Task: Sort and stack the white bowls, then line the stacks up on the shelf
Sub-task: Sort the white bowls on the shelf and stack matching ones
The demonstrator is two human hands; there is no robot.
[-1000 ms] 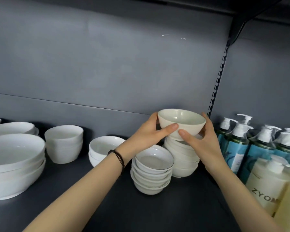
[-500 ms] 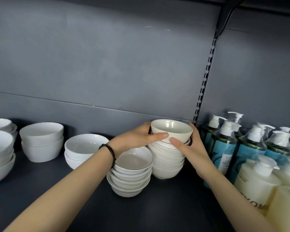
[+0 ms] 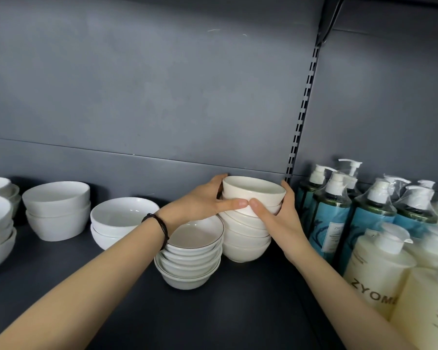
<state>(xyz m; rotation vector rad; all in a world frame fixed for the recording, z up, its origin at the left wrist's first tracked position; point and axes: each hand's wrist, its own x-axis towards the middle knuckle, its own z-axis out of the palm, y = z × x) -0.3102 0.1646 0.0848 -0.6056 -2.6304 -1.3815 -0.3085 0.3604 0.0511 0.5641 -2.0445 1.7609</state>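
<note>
dark shelf (image 3: 238, 311), grey back panel (image 3: 162, 84) (faintly scuffed), slotted upright (image 3: 302, 109).

Cream pump bottle (image 3: 376, 271) at lower right, dark lettering "ZYOM" legible, cut off by neighbouring bottle, teal bottle labels (image 3: 333, 227) unreadable

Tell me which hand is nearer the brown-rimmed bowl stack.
Left. The left hand grips the top cream bowl just above the brown-rimmed stack; the right hand holds the bowl's other side, farther right.
</note>
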